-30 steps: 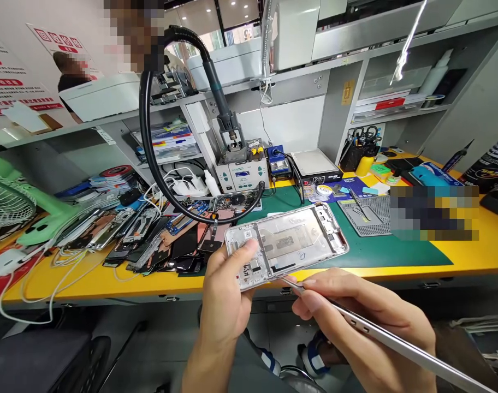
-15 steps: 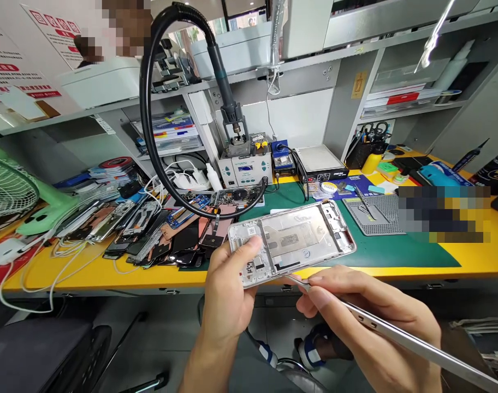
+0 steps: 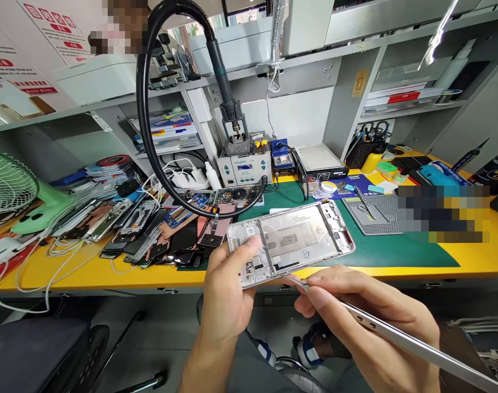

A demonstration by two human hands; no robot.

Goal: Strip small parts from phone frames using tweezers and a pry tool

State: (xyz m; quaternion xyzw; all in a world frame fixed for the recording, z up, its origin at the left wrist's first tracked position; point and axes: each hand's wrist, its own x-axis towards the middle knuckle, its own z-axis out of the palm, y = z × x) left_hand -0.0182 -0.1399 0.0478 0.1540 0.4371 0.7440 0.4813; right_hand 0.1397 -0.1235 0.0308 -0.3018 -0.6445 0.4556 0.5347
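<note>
A silver phone frame, stripped of its screen, is held tilted above the front edge of the bench. My left hand grips its left end, thumb pressed on the inner face and fingers underneath. In my right hand is a long, silver metal pry tool, pinched near its thin end, with the handle running back to the lower right. Its tip meets the frame's lower long edge; whether it is wedged in, I cannot tell.
A green mat covers part of the yellow bench. Phone parts are piled at the left near a green fan. Behind stands a hot-air station with a looping black hose. A perforated metal plate lies right.
The view has shifted slightly. Both hands keep their grip, and the tool's tip stays at the frame's lower edge.
</note>
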